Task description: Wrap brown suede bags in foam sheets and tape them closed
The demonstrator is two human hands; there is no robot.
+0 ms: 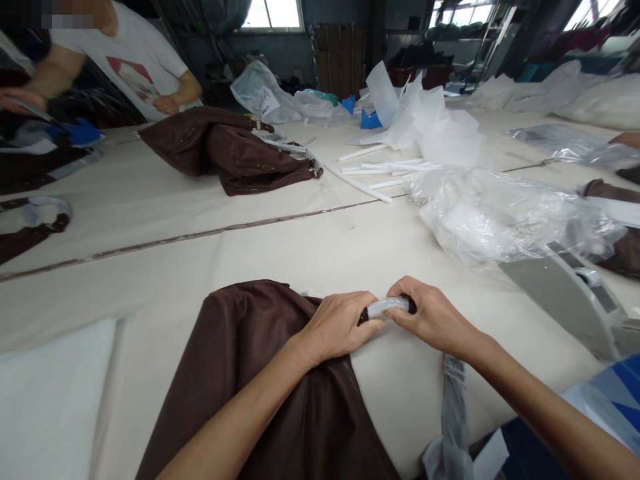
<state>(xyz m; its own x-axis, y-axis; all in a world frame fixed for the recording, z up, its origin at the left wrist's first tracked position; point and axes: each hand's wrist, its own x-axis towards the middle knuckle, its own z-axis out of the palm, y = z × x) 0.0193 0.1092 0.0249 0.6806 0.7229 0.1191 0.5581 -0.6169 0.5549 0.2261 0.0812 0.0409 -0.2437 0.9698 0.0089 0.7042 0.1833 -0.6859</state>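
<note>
A dark brown leather bag [280, 360] lies in front of me, its lower end cut off by the bottom of the view. Both hands grip the bag's handle, whose middle is covered with a whitish wrap [384, 307]. My left hand [343, 323] is closed around the handle's left part, resting over the bag's edge. Thumb and fingers of my right hand [423, 312] pinch the right end, where a bit of dark brown shows. Below my right forearm hangs a strap in greyish plastic wrap [454, 393]; what it joins is hidden.
Clear plastic bags [510, 213], white foam tubes [380, 168] and crumpled white sheets [430, 127] lie ahead. A grey device [565, 293] stands at right. Another brown bag [220, 147] lies across the table near a person in a white shirt [135, 60]. A white sheet [50, 393] is at left.
</note>
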